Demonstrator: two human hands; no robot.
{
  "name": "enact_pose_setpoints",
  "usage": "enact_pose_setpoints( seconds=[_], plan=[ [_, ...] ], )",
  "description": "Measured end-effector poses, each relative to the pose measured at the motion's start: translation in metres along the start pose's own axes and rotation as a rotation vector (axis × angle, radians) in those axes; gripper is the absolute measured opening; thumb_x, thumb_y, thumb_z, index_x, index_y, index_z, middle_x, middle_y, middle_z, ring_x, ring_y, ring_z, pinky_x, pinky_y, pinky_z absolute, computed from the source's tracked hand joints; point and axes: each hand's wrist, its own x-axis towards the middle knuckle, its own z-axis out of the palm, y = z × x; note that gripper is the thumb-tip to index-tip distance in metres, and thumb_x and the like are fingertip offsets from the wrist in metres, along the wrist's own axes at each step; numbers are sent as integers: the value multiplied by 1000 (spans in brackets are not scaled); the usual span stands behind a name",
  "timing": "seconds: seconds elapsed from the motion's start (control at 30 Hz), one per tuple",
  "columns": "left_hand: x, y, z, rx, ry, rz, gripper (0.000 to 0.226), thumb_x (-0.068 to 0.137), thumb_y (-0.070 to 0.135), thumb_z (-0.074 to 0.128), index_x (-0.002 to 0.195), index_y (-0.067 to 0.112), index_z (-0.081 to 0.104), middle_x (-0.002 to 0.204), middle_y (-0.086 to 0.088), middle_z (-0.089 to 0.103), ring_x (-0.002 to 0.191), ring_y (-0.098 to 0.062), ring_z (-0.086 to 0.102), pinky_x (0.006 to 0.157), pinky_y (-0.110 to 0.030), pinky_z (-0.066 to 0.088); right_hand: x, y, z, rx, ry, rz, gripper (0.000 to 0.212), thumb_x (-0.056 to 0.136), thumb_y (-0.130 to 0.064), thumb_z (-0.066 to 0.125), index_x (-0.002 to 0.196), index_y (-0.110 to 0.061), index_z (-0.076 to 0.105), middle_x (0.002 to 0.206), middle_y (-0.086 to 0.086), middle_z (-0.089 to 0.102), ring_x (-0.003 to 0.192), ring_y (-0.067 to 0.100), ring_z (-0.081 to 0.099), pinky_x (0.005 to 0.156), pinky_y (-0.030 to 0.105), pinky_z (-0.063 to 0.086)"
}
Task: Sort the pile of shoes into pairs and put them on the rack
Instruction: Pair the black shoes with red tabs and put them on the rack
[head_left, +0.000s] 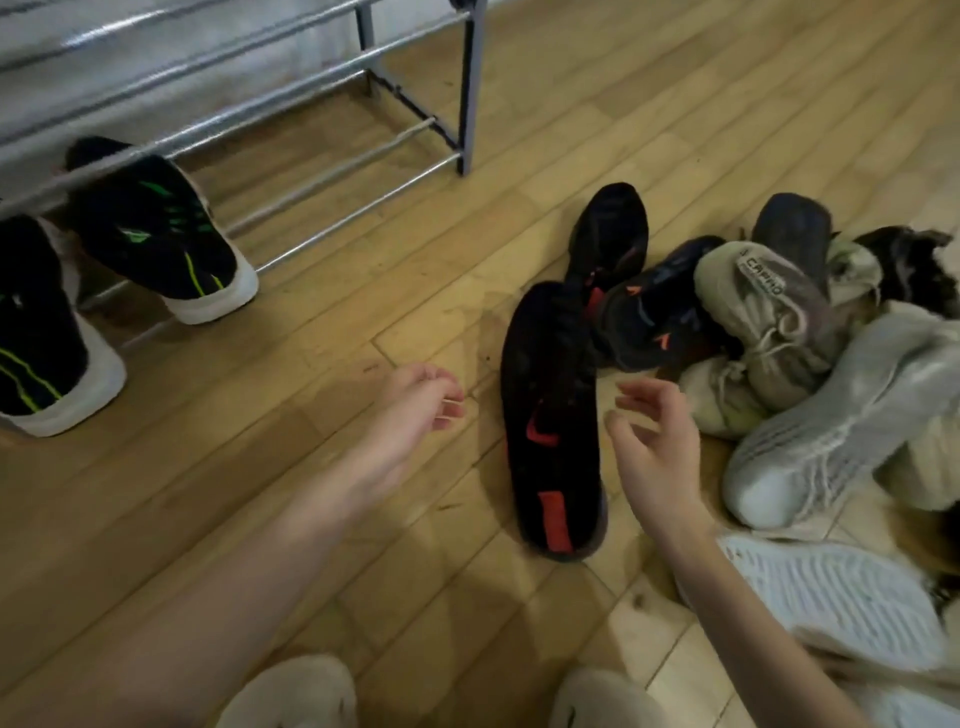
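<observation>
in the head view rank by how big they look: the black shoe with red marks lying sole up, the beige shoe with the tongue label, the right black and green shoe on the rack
1. Black shoe with red marks: longest, and nearest the camera.
2 and 3. Beige shoe and black and green shoe: too alike to rank; the rack bar hides part of the green one.

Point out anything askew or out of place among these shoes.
The black shoe with red marks lies sole-up on the floor between both hands. The remaining pile is a jumble, shoes tipped and overlapping. The black-and-green pair sits on the rack.
</observation>
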Motion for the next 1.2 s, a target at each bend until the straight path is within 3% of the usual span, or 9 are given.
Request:
enact_pose_setpoints(
  seconds=[0.2, 0.3, 0.43, 0.57, 0.73, 0.8, 0.97, 1.07, 1.2],
  plan=[
    [-10, -12, 18, 107, -49, -39, 8, 91, 5, 56, 90, 13, 58, 92, -11, 67, 78, -19, 65, 83, -39, 53, -9, 12, 7, -17, -174, 329, 54, 79, -49, 72, 116, -20, 45, 98, -6, 62, 88, 7, 63, 70, 25, 56],
    [-7, -10, 16, 136, -51, -24, 7, 91, 5, 57, 93, 12, 59, 92, -10, 68, 81, -20, 66, 78, -35, 53, -9, 15, 14, -154, -263, 286, 37, 85, -41, 68, 107, -19, 48, 87, -15, 57, 77, 1, 58, 58, 15, 49],
    [-3, -7, 8, 145, -42, 4, 13, 91, 6, 58, 103, 8, 60, 96, -13, 69, 87, -23, 67, 79, -35, 53, -14, 19, 10, -3, -133, 144, 7, 94, -23, 59, 97, -16, 60, 85, -9, 65, 78, 7, 61, 61, 16, 44],
    [3, -5, 2, 200, -25, 16, 20, 92, 8, 57, 112, 8, 59, 100, -12, 68, 94, -24, 67, 83, -36, 54, -26, 19, -8, 234, -121, 59, 16, 97, -14, 54, 91, -18, 67, 79, -10, 71, 75, 6, 66, 65, 19, 47],
    [1, -3, 8, 194, -57, 25, 17, 94, 11, 53, 109, 8, 60, 97, -11, 70, 89, -23, 68, 77, -32, 54, -49, 25, -12, 240, -84, -27, 19, 99, -17, 50, 103, -16, 68, 89, -4, 72, 84, 13, 68, 70, 28, 53],
    [-7, -2, 12, 165, -171, 2, 16, 94, 10, 52, 107, 7, 62, 97, -13, 71, 87, -25, 69, 78, -35, 54, -53, 25, -12, 238, -54, -76, 19, 99, -17, 49, 107, -19, 66, 92, -3, 71, 86, 17, 68, 72, 35, 54],
    [-27, -17, 7, 223, -543, -43, 33, 82, 12, 51, 107, -4, 65, 101, -18, 70, 94, -29, 67, 87, -42, 53, -49, 11, 8, 278, -79, -43, 17, 100, -19, 44, 111, -21, 57, 99, -13, 65, 95, 8, 62, 79, 20, 47],
    [-31, -27, -5, 47, -469, -48, 52, 76, 30, 47, 112, -4, 61, 109, -24, 67, 98, -33, 65, 87, -44, 52, -34, -6, 30, 389, -140, 42, 22, 103, -18, 40, 121, -19, 52, 112, -14, 62, 107, 2, 58, 89, 18, 45],
    [-34, -23, -24, -122, -332, 33, 48, 74, 35, 64, 119, 17, 62, 114, -4, 72, 105, -20, 68, 87, -38, 51, -9, -29, 59, 470, -319, 94, 32, 104, -20, 38, 132, -13, 53, 125, -7, 61, 117, 1, 56, 95, 16, 45]
  ],
)
